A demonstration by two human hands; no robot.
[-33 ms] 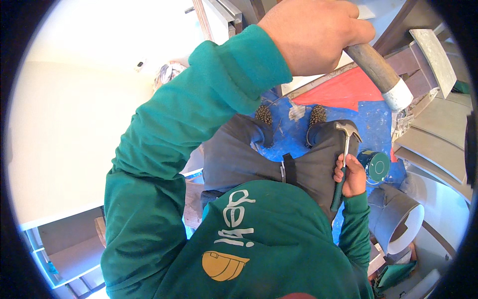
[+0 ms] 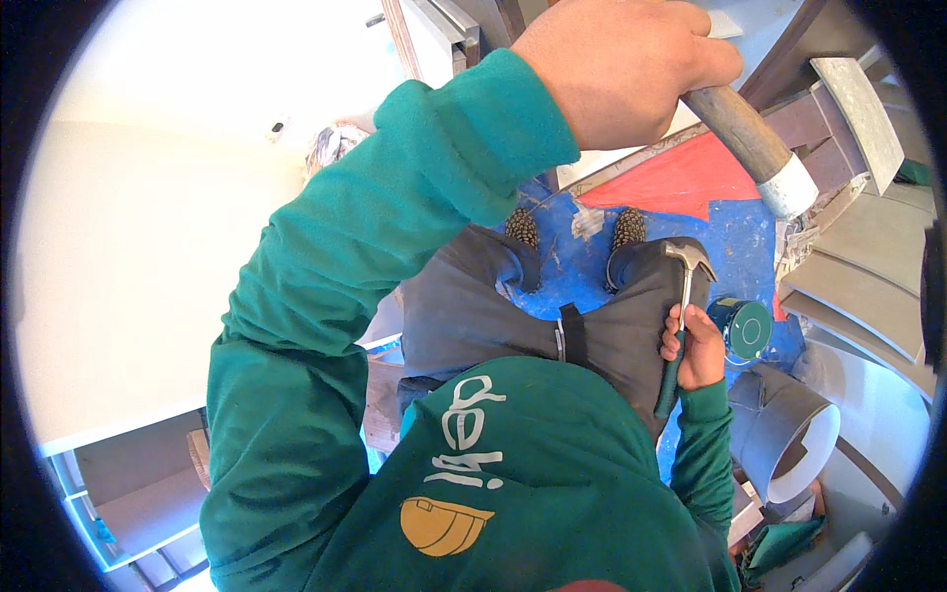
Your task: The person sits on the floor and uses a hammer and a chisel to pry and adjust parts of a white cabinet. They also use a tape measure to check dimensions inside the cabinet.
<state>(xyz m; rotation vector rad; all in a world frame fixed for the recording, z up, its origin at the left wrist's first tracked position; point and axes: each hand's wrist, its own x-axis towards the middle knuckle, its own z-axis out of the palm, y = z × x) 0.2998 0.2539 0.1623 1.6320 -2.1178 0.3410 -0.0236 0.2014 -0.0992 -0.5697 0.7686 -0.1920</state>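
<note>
My left hand (image 2: 626, 79) is raised at the top of the view, its fingers wrapped round a thick wooden handle (image 2: 738, 130) with a white end. The other end of that handle is hidden by the hand, so I cannot make out the tool's kind. Lower down at the right, beside my thigh, my right hand (image 2: 698, 347) is closed on a claw hammer (image 2: 688, 281). The hammer stands nearly upright in the picture, its metal head at the top and its dark green grip running below my fingers.
A green paint can (image 2: 747, 330) stands on the blue floor sheet (image 2: 562, 271), right of my hammer hand. Next to it lies a grey curved sheet roll (image 2: 779, 419). Red sheeting (image 2: 681, 178) lies ahead of my shoes. Boards (image 2: 858, 123) are stacked at the far right.
</note>
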